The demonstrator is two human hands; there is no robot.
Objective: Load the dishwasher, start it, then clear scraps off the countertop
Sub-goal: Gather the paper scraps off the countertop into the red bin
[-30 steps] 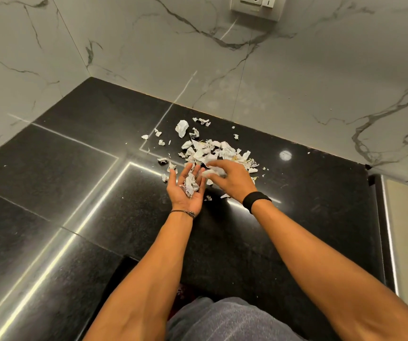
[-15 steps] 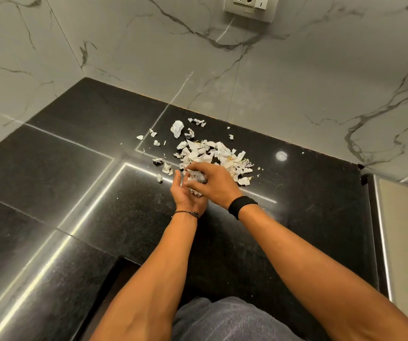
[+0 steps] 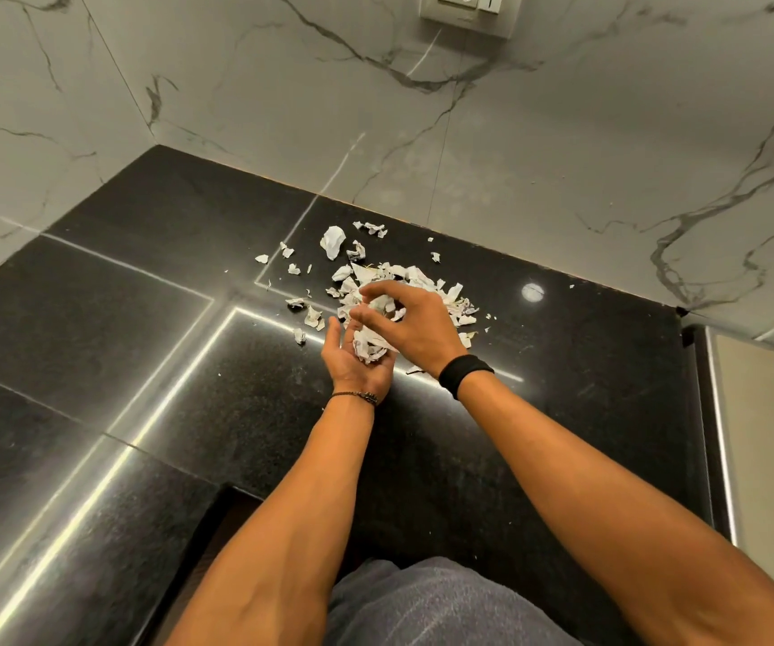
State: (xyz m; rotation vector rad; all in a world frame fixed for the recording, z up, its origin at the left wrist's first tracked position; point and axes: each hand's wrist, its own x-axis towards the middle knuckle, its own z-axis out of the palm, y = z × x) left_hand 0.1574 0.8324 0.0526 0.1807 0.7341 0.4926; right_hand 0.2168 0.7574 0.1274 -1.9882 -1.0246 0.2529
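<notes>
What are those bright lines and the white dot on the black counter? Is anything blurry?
Head view: the lines look like glare from lights on the polished counter, the dot probably a lamp's reflection; same view, the scraps, left hand and right hand look sharp.

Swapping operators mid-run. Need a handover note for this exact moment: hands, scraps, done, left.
Left hand: palm up, carries a small heap of scraps.
Right hand: just above that palm, fingers curled, grip on a few scraps.
Scrap pile: on the black countertop near the back wall. Stray bits lie to its left and behind it, including a crumpled piece.
Done: one handful gathered.
Left: the pile and the strays. The dishwasher is not in view, so its state is unknown.
</notes>
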